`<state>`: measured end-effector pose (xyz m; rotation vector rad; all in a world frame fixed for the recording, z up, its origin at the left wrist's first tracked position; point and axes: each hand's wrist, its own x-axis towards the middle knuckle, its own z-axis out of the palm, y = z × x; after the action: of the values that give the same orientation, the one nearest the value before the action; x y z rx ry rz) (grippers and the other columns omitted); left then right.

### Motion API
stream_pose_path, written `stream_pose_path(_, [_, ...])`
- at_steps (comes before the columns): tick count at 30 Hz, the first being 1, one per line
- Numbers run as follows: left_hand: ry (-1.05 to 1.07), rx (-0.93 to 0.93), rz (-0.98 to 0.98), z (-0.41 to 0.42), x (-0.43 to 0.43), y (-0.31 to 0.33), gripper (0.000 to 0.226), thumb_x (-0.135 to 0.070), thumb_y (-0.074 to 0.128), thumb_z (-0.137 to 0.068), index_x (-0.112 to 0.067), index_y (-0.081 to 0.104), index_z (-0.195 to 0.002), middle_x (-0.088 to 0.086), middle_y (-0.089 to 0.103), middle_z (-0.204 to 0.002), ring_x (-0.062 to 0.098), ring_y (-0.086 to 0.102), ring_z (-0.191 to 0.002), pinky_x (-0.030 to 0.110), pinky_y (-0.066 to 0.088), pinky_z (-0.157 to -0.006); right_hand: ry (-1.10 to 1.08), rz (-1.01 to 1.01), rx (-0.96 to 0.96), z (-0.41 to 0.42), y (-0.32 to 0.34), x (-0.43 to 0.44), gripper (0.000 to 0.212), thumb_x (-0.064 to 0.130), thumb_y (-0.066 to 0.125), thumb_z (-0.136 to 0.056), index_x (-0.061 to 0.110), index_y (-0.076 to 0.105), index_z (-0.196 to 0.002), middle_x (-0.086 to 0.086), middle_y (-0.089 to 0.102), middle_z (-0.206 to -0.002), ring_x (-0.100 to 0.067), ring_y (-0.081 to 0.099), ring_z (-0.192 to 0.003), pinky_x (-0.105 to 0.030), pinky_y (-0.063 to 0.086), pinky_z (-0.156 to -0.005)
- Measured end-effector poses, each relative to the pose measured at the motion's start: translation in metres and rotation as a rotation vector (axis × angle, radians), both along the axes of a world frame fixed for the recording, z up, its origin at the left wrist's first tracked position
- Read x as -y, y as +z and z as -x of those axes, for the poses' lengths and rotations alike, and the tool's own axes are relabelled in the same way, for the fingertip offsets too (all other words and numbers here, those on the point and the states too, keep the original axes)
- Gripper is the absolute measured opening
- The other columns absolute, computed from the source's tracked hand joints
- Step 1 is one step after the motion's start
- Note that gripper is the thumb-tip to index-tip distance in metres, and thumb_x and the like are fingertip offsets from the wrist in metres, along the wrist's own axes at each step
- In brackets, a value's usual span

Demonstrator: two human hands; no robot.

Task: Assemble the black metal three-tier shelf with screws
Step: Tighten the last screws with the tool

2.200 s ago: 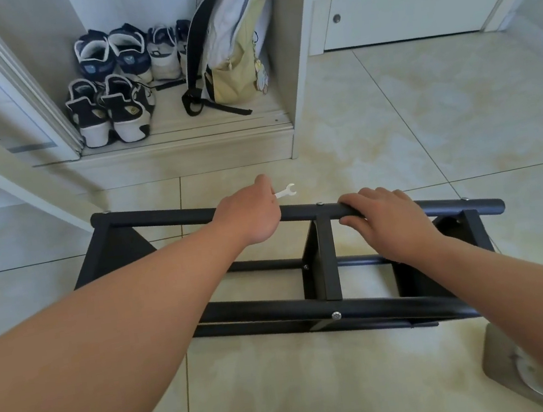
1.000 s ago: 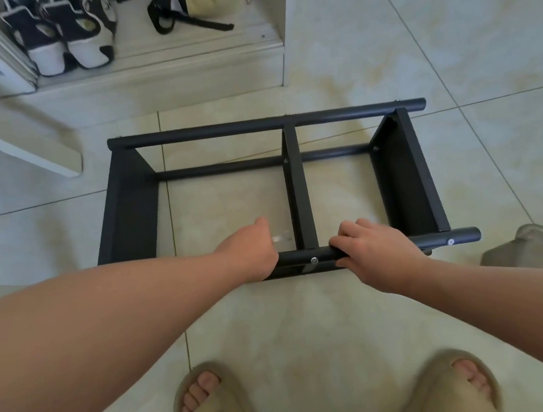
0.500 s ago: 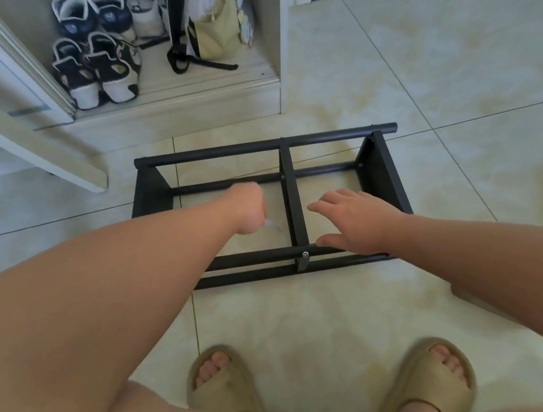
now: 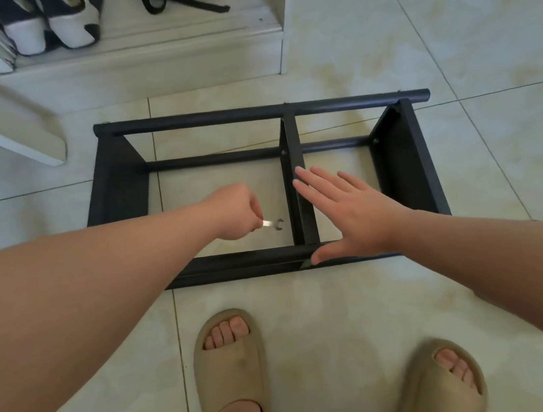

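The black shelf frame (image 4: 217,118) now lies flat on the tiled floor (image 4: 379,36). The right hand (image 4: 350,209) has released its grip, fingers straight over the centre bar (image 4: 292,140), while the left hand (image 4: 236,210) pinches a small wrench (image 4: 274,223), so screw-tightening likely follows. Far left, the open cabinet (image 4: 141,67) holds sneakers (image 4: 66,22) and a bag strap (image 4: 188,4).
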<state>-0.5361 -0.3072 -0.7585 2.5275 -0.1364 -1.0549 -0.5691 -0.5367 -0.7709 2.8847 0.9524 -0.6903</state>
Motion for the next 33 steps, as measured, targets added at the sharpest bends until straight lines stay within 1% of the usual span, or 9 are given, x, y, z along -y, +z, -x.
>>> stream_pose_path(4, [0.034,-0.048,0.088,-0.002,0.003,-0.027,0.006,-0.019,0.064,-0.094,-0.023,0.067,-0.089,-0.006,0.064,-0.082,0.017,0.061,-0.086,0.029,0.046,-0.076,0.071,-0.026,0.011,-0.009,-0.02,0.0,0.121,0.097,0.017,-0.074,0.019,-0.015,-0.161,0.005,-0.029,-0.166,-0.015,-0.026,-0.153,-0.044,-0.003,-0.128])
stream_pose_path(8, [0.092,-0.103,0.18,-0.005,0.008,-0.042,0.01,-0.015,0.063,-0.091,-0.022,0.068,-0.087,-0.004,0.065,-0.077,0.013,0.06,-0.075,0.026,0.045,-0.065,0.1,-0.052,0.018,-0.01,-0.032,0.003,0.12,0.094,0.023,-0.08,0.015,-0.017,-0.16,0.001,-0.03,-0.166,-0.016,-0.029,-0.152,-0.043,-0.007,-0.127])
stream_pose_path(10, [0.12,-0.136,0.222,-0.006,0.008,-0.048,0.011,-0.012,0.062,-0.09,-0.02,0.069,-0.087,0.001,0.066,-0.079,0.015,0.06,-0.074,0.027,0.048,-0.065,0.111,-0.062,0.026,-0.007,-0.035,0.003,0.121,0.093,0.027,-0.082,0.012,-0.019,-0.159,-0.002,-0.032,-0.165,-0.017,-0.032,-0.151,-0.043,-0.01,-0.126])
stream_pose_path(12, [0.169,-0.17,0.275,-0.006,0.008,-0.054,0.013,-0.01,0.063,-0.088,-0.021,0.069,-0.084,0.006,0.068,-0.085,0.019,0.062,-0.079,0.035,0.058,-0.075,0.122,-0.069,0.028,-0.004,-0.037,0.002,0.122,0.092,0.03,-0.083,0.01,-0.02,-0.159,-0.004,-0.033,-0.164,-0.018,-0.034,-0.15,-0.041,-0.014,-0.125])
stream_pose_path(14, [0.231,-0.209,0.343,-0.006,0.008,-0.059,0.012,-0.009,0.064,-0.088,-0.019,0.07,-0.086,0.006,0.067,-0.087,0.019,0.063,-0.083,0.038,0.059,-0.086,0.123,-0.08,0.032,-0.002,-0.038,0.002,0.122,0.09,0.032,-0.084,0.009,-0.019,-0.159,-0.006,-0.032,-0.165,-0.02,-0.032,-0.151,-0.041,-0.014,-0.124])
stream_pose_path(21, [0.344,-0.374,0.554,-0.002,0.011,-0.059,0.005,-0.01,0.065,-0.092,-0.012,0.069,-0.091,0.006,0.075,-0.096,0.018,0.071,-0.096,0.037,0.056,-0.093,0.081,-0.151,0.046,0.009,-0.045,0.001,0.11,0.078,0.036,-0.092,0.005,-0.008,-0.161,-0.013,-0.022,-0.168,-0.024,-0.024,-0.154,-0.041,-0.009,-0.127])
stream_pose_path(26, [0.559,-0.552,0.741,-0.001,0.013,-0.061,0.015,-0.003,0.054,-0.095,-0.008,0.059,-0.081,0.013,0.075,-0.091,0.021,0.074,-0.087,0.034,0.055,-0.08,0.068,-0.204,0.071,0.009,-0.05,0.003,0.109,0.078,0.038,-0.091,0.003,0.0,-0.161,-0.013,-0.014,-0.169,-0.027,-0.016,-0.156,-0.046,0.0,-0.128])
stream_pose_path(30, [0.624,-0.494,0.713,0.003,0.02,-0.067,0.01,-0.009,0.057,-0.095,-0.008,0.062,-0.086,0.009,0.074,-0.078,0.021,0.074,-0.083,0.032,0.056,-0.075,0.059,-0.22,0.067,0.009,-0.051,0.004,0.11,0.078,0.041,-0.091,0.004,0.001,-0.162,-0.012,-0.012,-0.17,-0.027,-0.014,-0.157,-0.048,0.004,-0.128])
stream_pose_path(33, [0.619,-0.452,0.699,0.006,0.022,-0.07,0.008,-0.015,0.062,-0.096,-0.012,0.064,-0.089,0.005,0.074,-0.077,0.019,0.073,-0.082,0.032,0.054,-0.076,0.059,-0.22,0.064,0.009,-0.051,0.003,0.11,0.078,0.042,-0.09,0.004,0.002,-0.162,-0.012,-0.012,-0.17,-0.027,-0.014,-0.157,-0.048,0.004,-0.128])
